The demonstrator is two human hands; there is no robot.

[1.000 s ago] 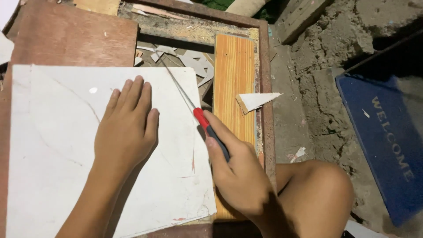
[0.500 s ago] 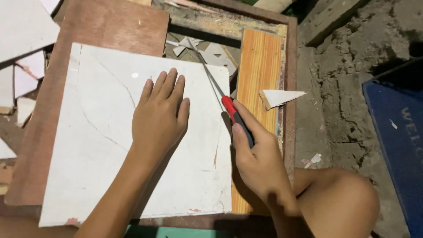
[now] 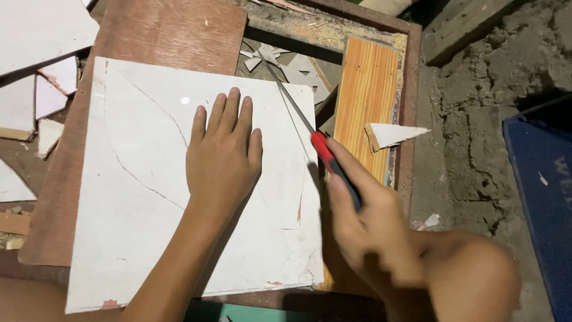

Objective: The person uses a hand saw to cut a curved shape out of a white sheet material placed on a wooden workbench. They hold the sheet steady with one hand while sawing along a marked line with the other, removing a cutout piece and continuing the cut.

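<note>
Pressing flat with fingers together, the left hand [image 3: 223, 158] steadies a large white tile [image 3: 149, 197] lying on a brown board [image 3: 173, 30], while the right hand [image 3: 369, 229] is clenched around the red-and-black handle of a thin saw [image 3: 298, 113] whose blade runs along the tile's right edge, beside an orange wooden plank [image 3: 366, 101].

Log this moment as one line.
left hand: flat on white tile | right hand: grips red-handled tool, blade along tile's right edge | tile on brown board | tile shard on orange plank
</note>
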